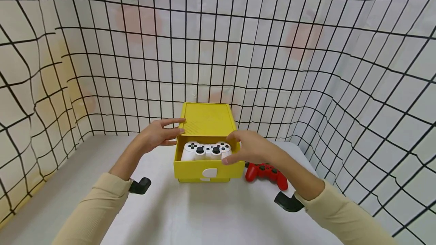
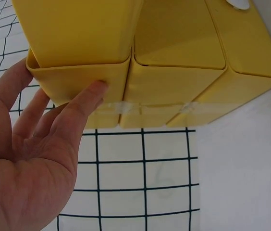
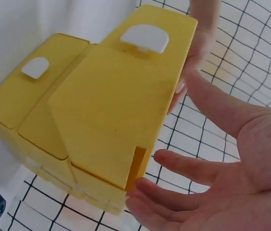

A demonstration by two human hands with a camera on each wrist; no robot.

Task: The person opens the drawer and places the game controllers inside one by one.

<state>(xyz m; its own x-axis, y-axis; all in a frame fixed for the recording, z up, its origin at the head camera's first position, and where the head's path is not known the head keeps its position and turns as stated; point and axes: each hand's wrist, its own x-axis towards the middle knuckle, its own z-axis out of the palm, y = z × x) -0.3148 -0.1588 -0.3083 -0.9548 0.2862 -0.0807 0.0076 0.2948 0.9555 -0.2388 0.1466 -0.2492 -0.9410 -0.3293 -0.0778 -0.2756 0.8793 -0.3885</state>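
Note:
A yellow drawer cabinet (image 1: 209, 118) stands on the table, its top drawer (image 1: 190, 170) pulled out toward me. Inside that drawer lies a white game controller (image 1: 207, 155) with black sticks. My left hand (image 1: 154, 136) touches the cabinet's left side with fingers extended, also seen against the top section in the left wrist view. At the drawer's right edge is my right hand (image 1: 253, 146), thumb near the front and fingers spread along the side. In the right wrist view its fingers are loosely extended, holding nothing. A white handle (image 3: 145, 37) marks the drawer front.
A red game controller (image 1: 267, 173) lies on the white table (image 1: 218, 214), right of the cabinet and below my right forearm. Lower drawers with a white handle (image 3: 36, 68) sit beneath the pulled-out one. Black grid netting (image 1: 211, 52) surrounds the table's back and sides.

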